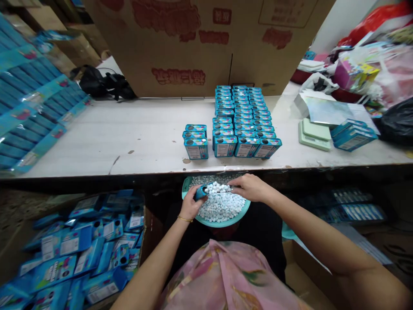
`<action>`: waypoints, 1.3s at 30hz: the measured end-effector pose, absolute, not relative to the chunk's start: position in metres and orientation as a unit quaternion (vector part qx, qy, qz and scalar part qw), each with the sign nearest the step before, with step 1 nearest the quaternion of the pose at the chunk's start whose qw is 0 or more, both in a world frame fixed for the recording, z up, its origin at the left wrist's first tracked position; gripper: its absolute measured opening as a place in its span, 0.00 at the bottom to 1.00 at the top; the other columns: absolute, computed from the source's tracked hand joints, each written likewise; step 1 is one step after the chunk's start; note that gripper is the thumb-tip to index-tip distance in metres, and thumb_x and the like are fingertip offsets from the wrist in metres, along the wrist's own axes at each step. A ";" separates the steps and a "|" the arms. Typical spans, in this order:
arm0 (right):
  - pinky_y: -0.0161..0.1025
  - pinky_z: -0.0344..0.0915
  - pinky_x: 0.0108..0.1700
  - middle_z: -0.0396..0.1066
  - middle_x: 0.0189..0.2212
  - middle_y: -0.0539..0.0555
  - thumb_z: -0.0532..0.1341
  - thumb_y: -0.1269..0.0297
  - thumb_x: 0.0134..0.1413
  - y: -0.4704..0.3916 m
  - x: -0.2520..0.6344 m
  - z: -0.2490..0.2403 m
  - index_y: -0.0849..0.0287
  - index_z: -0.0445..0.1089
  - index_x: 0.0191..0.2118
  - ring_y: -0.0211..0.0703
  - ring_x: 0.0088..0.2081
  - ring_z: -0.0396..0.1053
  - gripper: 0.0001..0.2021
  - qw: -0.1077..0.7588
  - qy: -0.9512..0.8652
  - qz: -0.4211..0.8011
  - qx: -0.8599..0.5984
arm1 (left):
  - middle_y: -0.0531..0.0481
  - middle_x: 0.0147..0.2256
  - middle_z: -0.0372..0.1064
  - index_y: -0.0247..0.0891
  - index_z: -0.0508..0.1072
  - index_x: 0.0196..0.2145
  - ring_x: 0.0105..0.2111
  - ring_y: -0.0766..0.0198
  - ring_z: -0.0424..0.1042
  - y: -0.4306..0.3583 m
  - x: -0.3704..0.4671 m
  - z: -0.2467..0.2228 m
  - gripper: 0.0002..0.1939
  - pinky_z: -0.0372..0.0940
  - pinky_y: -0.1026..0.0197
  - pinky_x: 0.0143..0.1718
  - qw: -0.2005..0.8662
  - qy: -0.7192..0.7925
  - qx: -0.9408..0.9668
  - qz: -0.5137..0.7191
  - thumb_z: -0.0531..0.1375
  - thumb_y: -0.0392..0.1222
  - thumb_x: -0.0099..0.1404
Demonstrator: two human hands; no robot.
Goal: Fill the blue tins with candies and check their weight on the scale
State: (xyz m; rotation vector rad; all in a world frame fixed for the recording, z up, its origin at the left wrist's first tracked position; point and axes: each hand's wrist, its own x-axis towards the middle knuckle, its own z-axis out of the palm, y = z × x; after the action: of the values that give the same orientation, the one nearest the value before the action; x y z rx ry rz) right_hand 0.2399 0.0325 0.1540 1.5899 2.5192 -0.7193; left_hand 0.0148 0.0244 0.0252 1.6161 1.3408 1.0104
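Blue, the small box (200,193) sits tilted in the grasp of the left hand (190,204), its opening facing the white pellets (222,207) in the turquoise basin (222,224). On my feed, the right hand (251,187) meets the pellets opposite; I cannot tell whether its bent fingers grasp anything. Similar boxes (226,147) stand in rows on the counter (155,129).

Only unreadable lettering (178,76) on the cardboard box (193,56) and blue packs (243,116)

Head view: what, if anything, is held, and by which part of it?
The left hand holds a blue container by its body; whether the right hand holds anything cannot be told.
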 end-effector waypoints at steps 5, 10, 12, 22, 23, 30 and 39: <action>0.37 0.59 0.35 0.72 0.33 0.56 0.49 0.61 0.51 0.035 0.212 0.178 0.54 0.71 0.34 0.47 0.37 0.68 0.13 0.145 0.825 -0.152 0.524 | 0.47 0.39 0.64 0.39 0.67 0.39 0.42 0.59 0.63 0.025 0.015 0.021 0.18 0.56 0.55 0.47 0.383 0.509 0.659 0.400 0.60 0.39 0.48; 0.40 0.59 0.35 0.71 0.34 0.60 0.50 0.63 0.50 0.034 0.204 0.189 0.58 0.70 0.37 0.50 0.37 0.67 0.14 0.173 0.818 -0.143 0.530 | 0.47 0.39 0.63 0.38 0.66 0.39 0.42 0.59 0.63 0.025 0.014 0.019 0.17 0.56 0.56 0.47 0.370 0.507 0.667 0.400 0.59 0.40 0.49; 0.40 0.59 0.35 0.71 0.34 0.59 0.49 0.62 0.51 0.032 0.207 0.193 0.58 0.69 0.38 0.49 0.37 0.67 0.14 0.175 0.815 -0.140 0.535 | 0.47 0.39 0.63 0.38 0.66 0.39 0.42 0.59 0.63 0.025 0.013 0.017 0.17 0.56 0.56 0.47 0.365 0.507 0.670 0.400 0.59 0.40 0.49; 0.39 0.59 0.36 0.70 0.37 0.54 0.46 0.61 0.54 0.018 0.241 0.172 0.52 0.66 0.44 0.46 0.39 0.67 0.16 0.140 0.800 -0.125 0.569 | 0.47 0.40 0.64 0.38 0.66 0.40 0.43 0.60 0.63 0.022 0.003 0.021 0.16 0.57 0.54 0.47 0.291 0.490 0.714 0.407 0.58 0.36 0.50; 0.39 0.60 0.36 0.70 0.38 0.54 0.46 0.61 0.54 0.016 0.244 0.169 0.52 0.65 0.45 0.47 0.39 0.67 0.16 0.139 0.795 -0.123 0.578 | 0.47 0.41 0.64 0.39 0.66 0.40 0.43 0.59 0.63 0.022 0.000 0.024 0.17 0.57 0.54 0.47 0.274 0.485 0.728 0.400 0.58 0.35 0.50; 0.38 0.60 0.36 0.69 0.41 0.51 0.46 0.60 0.54 0.011 0.240 0.160 0.47 0.62 0.48 0.45 0.40 0.67 0.17 0.089 0.806 -0.141 0.568 | 0.48 0.40 0.65 0.39 0.66 0.40 0.43 0.59 0.63 0.019 -0.012 0.035 0.16 0.58 0.53 0.46 0.253 0.488 0.745 0.377 0.57 0.35 0.51; 0.38 0.61 0.35 0.70 0.39 0.50 0.48 0.60 0.53 0.014 0.259 0.158 0.47 0.64 0.46 0.45 0.39 0.68 0.15 0.052 0.776 -0.147 0.611 | 0.48 0.39 0.64 0.38 0.66 0.39 0.41 0.60 0.64 0.044 -0.014 0.075 0.16 0.59 0.56 0.45 0.271 0.505 0.680 0.458 0.60 0.40 0.51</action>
State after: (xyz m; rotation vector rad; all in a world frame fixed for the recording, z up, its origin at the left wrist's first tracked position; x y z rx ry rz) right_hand 0.2588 0.0137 0.1582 1.8601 2.3601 -0.4471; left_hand -0.0139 0.0445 0.0746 1.8311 1.3589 1.2322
